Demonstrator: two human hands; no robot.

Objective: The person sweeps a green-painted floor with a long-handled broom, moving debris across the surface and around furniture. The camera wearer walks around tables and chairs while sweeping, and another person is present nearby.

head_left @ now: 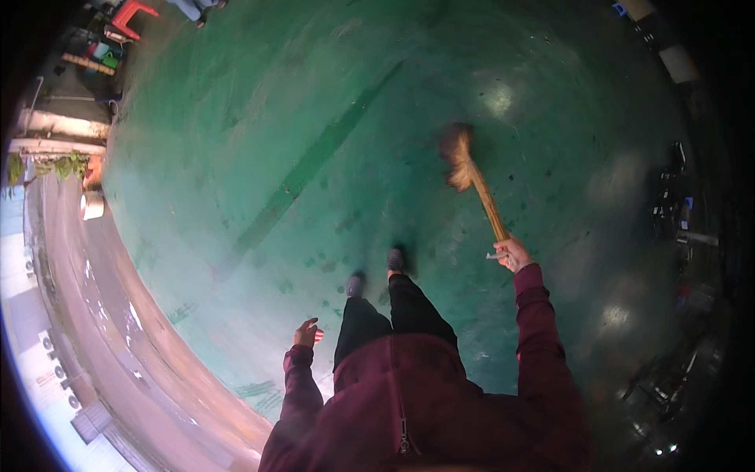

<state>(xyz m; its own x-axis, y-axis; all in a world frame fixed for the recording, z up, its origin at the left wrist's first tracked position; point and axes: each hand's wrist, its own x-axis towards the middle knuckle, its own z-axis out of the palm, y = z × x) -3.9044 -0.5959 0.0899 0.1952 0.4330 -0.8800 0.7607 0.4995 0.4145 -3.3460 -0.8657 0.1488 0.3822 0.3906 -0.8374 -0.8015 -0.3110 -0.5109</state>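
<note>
My right hand (513, 255) is closed round the yellowish handle of a broom (487, 203), held out ahead and to the right. The brown bristle head is at the far end, blurred, low over or on the green floor. A small whitish thing pokes out at the side of that hand; I cannot make out what it is. My left hand (307, 333) hangs beside my left hip, fingers loosely bent and apart, with nothing plainly in it.
Green painted floor (314, 102) with dark smudges and a long dark stripe surrounds my feet. A red plastic stool (131, 17) and a person's legs (193, 9) are far left. Outside the left edge runs a paved strip (94, 291). Dark equipment (664, 385) lines the right.
</note>
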